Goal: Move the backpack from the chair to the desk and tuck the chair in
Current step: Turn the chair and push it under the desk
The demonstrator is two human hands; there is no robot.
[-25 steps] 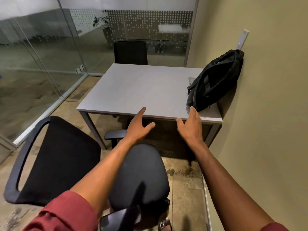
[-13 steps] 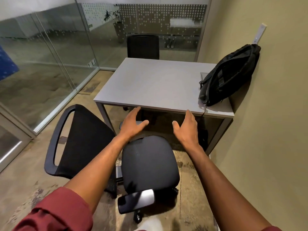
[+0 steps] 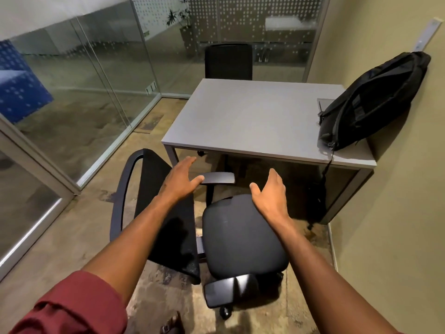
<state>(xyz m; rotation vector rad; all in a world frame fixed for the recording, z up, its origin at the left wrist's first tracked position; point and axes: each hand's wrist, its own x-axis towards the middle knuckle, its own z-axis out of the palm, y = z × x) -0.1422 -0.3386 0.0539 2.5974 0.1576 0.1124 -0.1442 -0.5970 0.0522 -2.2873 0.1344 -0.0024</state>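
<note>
The black backpack (image 3: 370, 102) leans on the wall at the right end of the grey desk (image 3: 243, 121), a strap dangling over the front edge. The black office chair (image 3: 243, 235) stands in front of the desk, turned sideways, its mesh backrest (image 3: 134, 189) to the left and its seat bare. My left hand (image 3: 181, 179) hovers open above the backrest, its thumb near the far armrest (image 3: 219, 177). My right hand (image 3: 269, 191) is open over the seat's far edge. Neither hand holds anything.
A second black chair (image 3: 228, 61) is tucked in at the desk's far side. Glass partitions (image 3: 84, 92) run along the left and back. The beige wall (image 3: 397, 201) closes the right side. Worn floor (image 3: 79, 225) lies around the chair.
The view has pulled back from the desk. Both hands have come off the desk edge and now hover over the chair, which shows more fully with its backrest to the left.
</note>
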